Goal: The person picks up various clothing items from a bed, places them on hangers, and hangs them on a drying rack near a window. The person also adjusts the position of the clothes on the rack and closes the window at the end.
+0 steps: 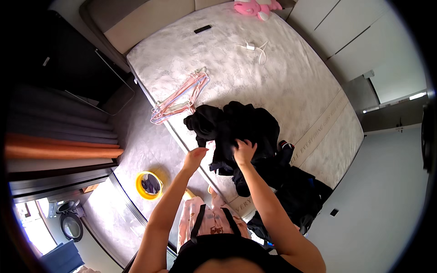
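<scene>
A bunched black garment (255, 120) lies in a heap near the edge of the bed. My right hand (245, 152) rests on its near side with the fingers spread over the dark cloth. Just left of the heap, my left hand (196, 158) hovers with fingers stretched toward it, and nothing shows in its grasp. More black clothes (293, 193) are piled to the right, beside my right forearm. Beyond my left hand, a bundle of pink and blue wire clothes hangers (184, 98) lies across the bed's edge.
The bare mattress (291, 86) holds a black remote (203, 29), a white charger with cable (250, 46) and a pink plush toy (255, 7). A yellow bucket (141, 190) with dark contents stands on the floor at left. Curtains (63, 152) hang farther left.
</scene>
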`<state>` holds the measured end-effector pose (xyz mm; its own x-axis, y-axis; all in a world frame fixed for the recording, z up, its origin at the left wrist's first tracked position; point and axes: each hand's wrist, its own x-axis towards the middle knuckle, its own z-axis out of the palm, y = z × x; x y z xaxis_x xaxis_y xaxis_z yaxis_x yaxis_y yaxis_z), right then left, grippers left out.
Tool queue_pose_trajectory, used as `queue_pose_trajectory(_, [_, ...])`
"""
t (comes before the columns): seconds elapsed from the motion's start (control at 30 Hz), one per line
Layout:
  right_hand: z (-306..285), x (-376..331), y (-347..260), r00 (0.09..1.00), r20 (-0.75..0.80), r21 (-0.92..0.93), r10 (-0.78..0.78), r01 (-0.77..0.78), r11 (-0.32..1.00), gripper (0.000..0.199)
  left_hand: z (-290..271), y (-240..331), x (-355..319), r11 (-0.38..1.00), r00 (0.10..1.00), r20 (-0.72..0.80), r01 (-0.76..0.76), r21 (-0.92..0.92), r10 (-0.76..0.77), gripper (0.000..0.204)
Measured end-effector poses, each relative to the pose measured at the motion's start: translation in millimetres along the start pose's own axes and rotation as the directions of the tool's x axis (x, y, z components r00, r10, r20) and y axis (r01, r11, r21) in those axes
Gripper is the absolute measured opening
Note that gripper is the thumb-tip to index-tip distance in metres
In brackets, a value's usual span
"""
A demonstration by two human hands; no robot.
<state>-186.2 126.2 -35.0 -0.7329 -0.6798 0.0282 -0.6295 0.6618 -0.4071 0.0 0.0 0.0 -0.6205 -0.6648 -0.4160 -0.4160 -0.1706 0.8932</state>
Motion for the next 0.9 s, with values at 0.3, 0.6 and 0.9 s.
queue_pose_trajectory(0.3, [-200,-27,-22,0.634,-0.498,0.862,0.591,0.287,0.418,0.029,-35,-7,-44,0.998,0.998,-0.055,-0.02,-0.059,0.017,0.02])
queue_pose_trajectory(0.6, [-280,-94,-87,0.959,-0.28,0.925,0.03,0.278,-0.26,0.038,-10,124,-96,0.755,0.735,0.238,-0.524,-0.394,0.635,0.053])
queue_pose_trajectory(0.9, [-296,-94,-196,0.986,0.138,0.97,-0.089,-0.153,-0.188,0.033,-172,132,-174,0.888,0.893,-0.099,-0.414,0.198,0.439,0.029])
